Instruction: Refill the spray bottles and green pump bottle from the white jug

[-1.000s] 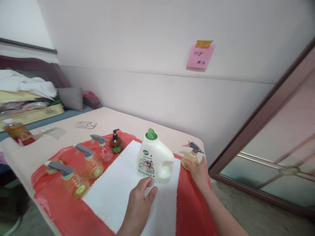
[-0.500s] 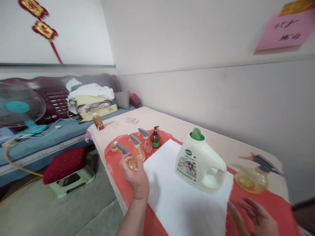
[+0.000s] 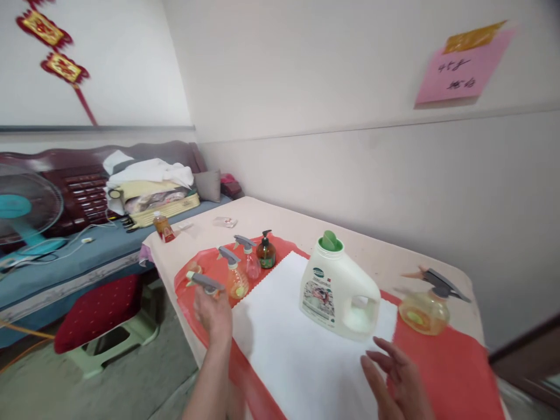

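At the left side of the table, my left hand (image 3: 214,318) is closed around a spray bottle with a grey trigger head (image 3: 206,282); the hand hides most of its body. Beside it stand an amber spray bottle (image 3: 237,279) and a pink one (image 3: 252,263). A brown pump bottle (image 3: 266,253) is just behind them. In the middle, on a white cloth (image 3: 280,326), stands a cream detergent jug (image 3: 335,291) with a green cap. My right hand (image 3: 396,376) hovers open in front of the jug, fingers apart and holding nothing.
A yellow spray bottle (image 3: 424,312) stands on the right of the red cloth (image 3: 450,367). Farther back on the table are an orange-brown bottle (image 3: 163,227) and a small packet (image 3: 225,222). A red-topped stool (image 3: 102,312) and a fan (image 3: 26,210) are on the left.
My left hand has moved left and closed around the spray bottle. My right hand has come up and left, nearer the jug. The view has shifted slightly right.
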